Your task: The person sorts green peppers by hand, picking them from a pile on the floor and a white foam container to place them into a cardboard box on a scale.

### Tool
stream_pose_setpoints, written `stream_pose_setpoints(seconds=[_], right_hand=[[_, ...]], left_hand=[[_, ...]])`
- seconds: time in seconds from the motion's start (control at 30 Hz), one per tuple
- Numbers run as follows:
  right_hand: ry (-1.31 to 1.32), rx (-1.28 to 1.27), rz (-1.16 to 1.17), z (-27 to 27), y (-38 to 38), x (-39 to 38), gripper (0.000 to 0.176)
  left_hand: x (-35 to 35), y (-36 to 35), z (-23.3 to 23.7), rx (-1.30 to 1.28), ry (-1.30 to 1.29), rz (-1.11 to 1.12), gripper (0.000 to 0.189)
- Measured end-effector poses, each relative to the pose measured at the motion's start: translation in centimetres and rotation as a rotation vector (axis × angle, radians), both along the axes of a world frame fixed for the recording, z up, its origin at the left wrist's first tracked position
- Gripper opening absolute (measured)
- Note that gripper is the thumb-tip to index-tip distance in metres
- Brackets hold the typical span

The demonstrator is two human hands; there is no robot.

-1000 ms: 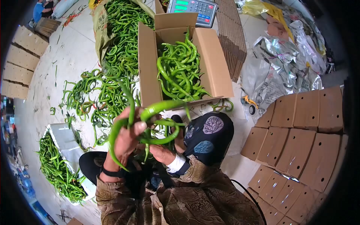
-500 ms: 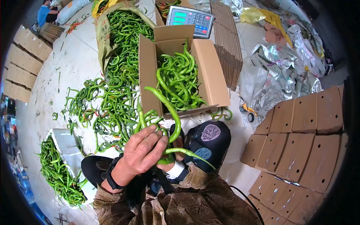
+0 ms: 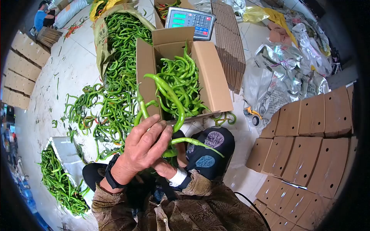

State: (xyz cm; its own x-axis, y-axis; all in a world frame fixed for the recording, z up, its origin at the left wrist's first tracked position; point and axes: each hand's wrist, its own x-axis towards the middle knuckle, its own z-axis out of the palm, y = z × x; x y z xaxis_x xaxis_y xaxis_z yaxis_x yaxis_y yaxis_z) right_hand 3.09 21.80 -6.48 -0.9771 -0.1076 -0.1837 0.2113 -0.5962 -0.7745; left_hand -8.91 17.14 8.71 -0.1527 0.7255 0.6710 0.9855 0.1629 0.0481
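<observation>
A: Layout?
B: Box (image 3: 212,77) ahead of left hand (image 3: 142,148), which curls over several peppers (image 3: 175,100); right hand (image 3: 165,168) beneath, its grip hidden, can't tell.
A: Handling?
B: Light grip, I'd judge; curved ends jut out, could snap.

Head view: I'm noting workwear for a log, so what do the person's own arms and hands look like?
Both sleeves are brown with a mottled, textured pattern. The left hand is ungloved, with a black band at its wrist, perhaps a watch. The right hand is mostly hidden; at that wrist a white cuff and dark band show beyond the sleeve.
</observation>
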Motion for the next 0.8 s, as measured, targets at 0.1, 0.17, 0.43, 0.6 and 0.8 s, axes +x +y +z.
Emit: stream_pose_setpoints(seconds=[0.1,0.17,0.43,0.6,0.8], right_hand=[[0.003,0.042,0.034,-0.2,-0.1,0.0,0.045],[0.005,0.063,0.049,-0.3,-0.2,0.0,0.045],[0.026,0.180,0.094,-0.7,-0.6,-0.5,0.045],[0.216,0.264,0.121,-6.7,-2.5,0.7,0.036],[0.347,0.380,-0.012,-6.9,-2.6,1.5,0.030]], left_hand=[[-0.7,0.7,-0.1,-0.002,0.005,-0.014,0.035],[-1.1,1.0,-0.1,0.005,0.010,-0.022,0.036],[-2.5,2.8,-0.9,0.036,-0.056,-0.012,0.038],[-3.7,4.8,-2.3,-0.107,-0.224,0.014,0.044],[-4.5,2.6,-2.6,0.130,-1.244,0.156,0.027]])
